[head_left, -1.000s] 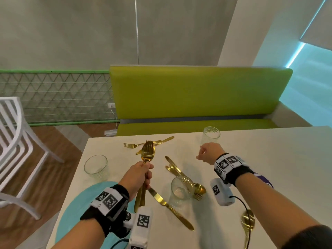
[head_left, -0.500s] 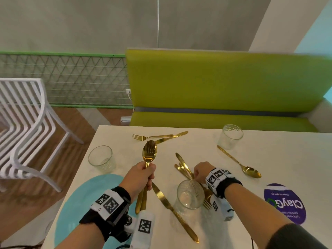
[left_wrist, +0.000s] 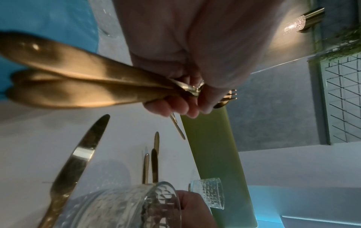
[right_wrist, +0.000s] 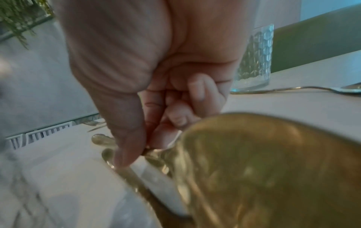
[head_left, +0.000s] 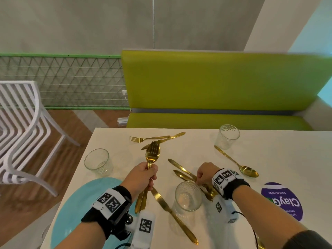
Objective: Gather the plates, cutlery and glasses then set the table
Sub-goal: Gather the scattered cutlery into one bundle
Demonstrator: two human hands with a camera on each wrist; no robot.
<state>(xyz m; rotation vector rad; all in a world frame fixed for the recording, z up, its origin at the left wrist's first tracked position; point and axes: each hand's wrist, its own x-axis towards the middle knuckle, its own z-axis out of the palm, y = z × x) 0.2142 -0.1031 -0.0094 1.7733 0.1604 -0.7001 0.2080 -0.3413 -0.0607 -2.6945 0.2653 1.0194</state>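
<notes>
My left hand (head_left: 142, 177) grips a gold spoon and fork (head_left: 152, 152) upright above the white table (head_left: 287, 150); their handles (left_wrist: 78, 80) stick out below the fist. My right hand (head_left: 204, 174) is down on a small pile of gold cutlery (head_left: 181, 174) at the table's middle. There thumb and fingers (right_wrist: 140, 146) pinch a gold handle, and its bowl (right_wrist: 263, 162) fills the right wrist view. A teal plate (head_left: 75, 209) lies at the near left. Three clear glasses stand at the left (head_left: 97, 161), near the middle (head_left: 187, 196) and at the far right (head_left: 228, 136).
A gold knife (head_left: 172, 214) lies near the front glass. A fork (head_left: 149, 138) and another knife (head_left: 168, 139) lie at the far edge, a spoon (head_left: 237, 164) at the right. A purple sticker (head_left: 282, 200) marks the table. Green bench (head_left: 215, 87) behind, white chair (head_left: 23, 132) left.
My right hand came back from the far glass to the cutlery pile in the middle and closed on a handle. The left hand kept its spoon and fork upright.
</notes>
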